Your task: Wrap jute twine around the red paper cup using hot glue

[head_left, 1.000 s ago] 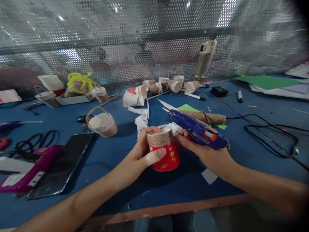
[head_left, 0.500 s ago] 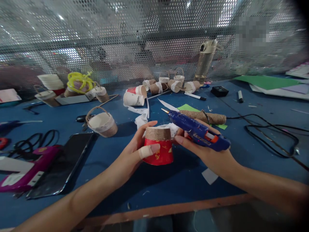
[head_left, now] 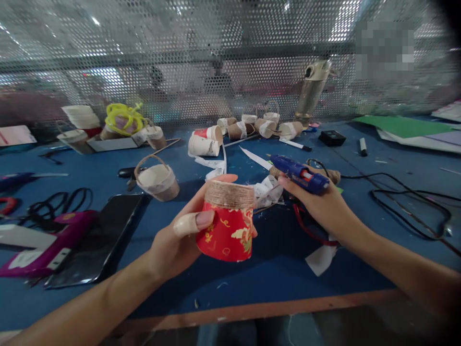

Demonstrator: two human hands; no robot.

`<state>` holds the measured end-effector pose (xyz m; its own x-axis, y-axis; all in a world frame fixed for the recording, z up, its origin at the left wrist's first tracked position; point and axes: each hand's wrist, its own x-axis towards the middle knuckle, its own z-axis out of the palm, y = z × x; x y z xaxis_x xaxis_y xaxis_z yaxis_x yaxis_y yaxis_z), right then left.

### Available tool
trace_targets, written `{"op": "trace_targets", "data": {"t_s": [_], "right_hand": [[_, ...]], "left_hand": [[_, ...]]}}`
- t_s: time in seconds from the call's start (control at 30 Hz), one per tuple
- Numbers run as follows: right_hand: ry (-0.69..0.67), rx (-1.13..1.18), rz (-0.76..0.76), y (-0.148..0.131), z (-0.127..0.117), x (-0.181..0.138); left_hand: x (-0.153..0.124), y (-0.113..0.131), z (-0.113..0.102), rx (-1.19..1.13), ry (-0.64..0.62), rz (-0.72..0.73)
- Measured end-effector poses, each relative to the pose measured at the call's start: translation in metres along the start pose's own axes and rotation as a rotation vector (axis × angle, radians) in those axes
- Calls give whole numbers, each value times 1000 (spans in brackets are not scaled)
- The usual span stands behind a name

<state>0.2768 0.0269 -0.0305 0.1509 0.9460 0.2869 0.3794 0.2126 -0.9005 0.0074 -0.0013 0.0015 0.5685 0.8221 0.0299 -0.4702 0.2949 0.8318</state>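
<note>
Head view — red cup [head_left: 226, 230] inverted, axis upright, in left hand [head_left: 173, 240].

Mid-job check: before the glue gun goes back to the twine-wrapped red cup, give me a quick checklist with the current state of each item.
1. Red paper cup with a band of jute twine round its upper end firmly held: ok, left hand grips it clear of the blue table.
2. Blue hot glue gun in hand: ok, right hand holds it, nozzle pointing away from the cup.
3. Nozzle clear of fingers: ok, apart from the left hand.
4. Loose twine end to glue down: cannot tell.
5. Glue at nozzle: cannot tell, too small.
6. Black cable free of snags: ok, lying loose on the table.
</note>
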Motion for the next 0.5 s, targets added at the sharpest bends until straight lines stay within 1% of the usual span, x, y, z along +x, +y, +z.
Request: {"op": "trace_targets", "data": {"t_s": [0.1,0.23,0.27,0.33,0.43,0.5], "right_hand": [[-22,9,70,4,-3,7],[78,23,26,2,-4,8],[84,47,23,1,-3,6],[14,130,19,-4,-2,2],[-151,278,-55,-12,-2,-5],[-230,344,-89,-16,-2,-8]], "left_hand": [[-2,-1,-1,-17,-66,9],[-4,0,0,-50,-91,-5],[-5,0,0,-51,-93,-9],[-5,0,1,-50,-89,-16],[-3,-1,1,-43,-82,-28],[-2,-2,1,-23,-70,-27]]}}
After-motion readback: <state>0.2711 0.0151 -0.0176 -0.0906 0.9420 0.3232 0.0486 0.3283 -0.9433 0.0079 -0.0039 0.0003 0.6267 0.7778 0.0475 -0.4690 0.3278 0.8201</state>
